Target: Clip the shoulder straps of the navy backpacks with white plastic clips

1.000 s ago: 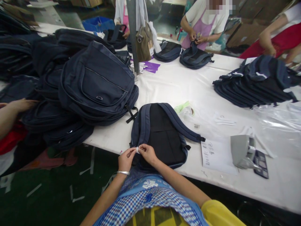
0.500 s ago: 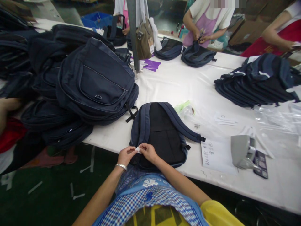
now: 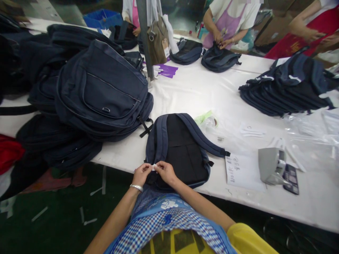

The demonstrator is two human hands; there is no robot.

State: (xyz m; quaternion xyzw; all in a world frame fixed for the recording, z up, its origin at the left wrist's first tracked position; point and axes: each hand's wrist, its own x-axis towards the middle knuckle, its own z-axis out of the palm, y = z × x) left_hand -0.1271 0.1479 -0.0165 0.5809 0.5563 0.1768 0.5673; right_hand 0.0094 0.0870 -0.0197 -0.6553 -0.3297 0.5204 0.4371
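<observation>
A dark blue backpack [image 3: 182, 151] lies in front of me at the table's near edge, its black back panel and both shoulder straps facing up. Over its lower left corner, my left hand [image 3: 142, 173] and my right hand [image 3: 165, 172] meet fingertip to fingertip. Both pinch a small white piece [image 3: 153, 167], perhaps a tag or a bit of paper; its exact kind is too small to tell. The fingers of each hand are closed on it. A silver bracelet circles my left wrist.
Piled dark backpacks [image 3: 103, 91] rise at left; more are stacked [image 3: 286, 84] at right. A grey dispenser-like device [image 3: 271, 165], a phone-like dark object [image 3: 290, 179] and a handwritten sheet [image 3: 238, 173] lie right of my backpack. A metal post [image 3: 145, 42] stands ahead. Co-workers handle bags across the table.
My hands stay together on the white piece, which now shows less between the fingertips. The view has shifted slightly. At far left, a person's arm has left the view and a strap now shows.
</observation>
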